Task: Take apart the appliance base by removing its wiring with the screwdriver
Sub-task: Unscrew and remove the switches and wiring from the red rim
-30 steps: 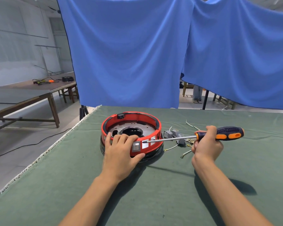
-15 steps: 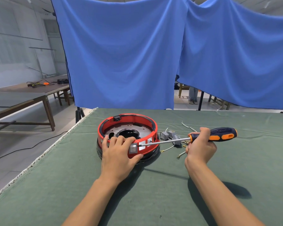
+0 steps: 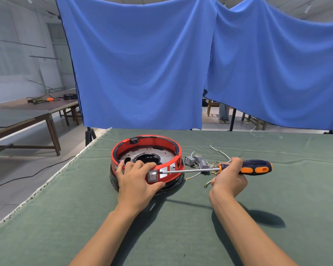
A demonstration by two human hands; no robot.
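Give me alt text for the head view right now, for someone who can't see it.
On a green-covered table, the left hand grips the rim of a round red appliance base, while the right hand holds an orange-and-black screwdriver level, its tip at the grey switch on the base's side. Loose wires and grey connectors lie beside the base; blue curtains hang behind.

A green cloth (image 3: 181, 217) covers the worktable, its pale fringed edge running along the left side. Behind it two blue sheets (image 3: 138, 64) hang side by side, and through the gap low down show chair legs and someone's trouser legs and shoes (image 3: 223, 114). Off left stands a long wooden table (image 3: 27, 110) carrying a tangle of cables with an orange tool (image 3: 50, 99), and a black cord (image 3: 27, 176) trails across the floor.
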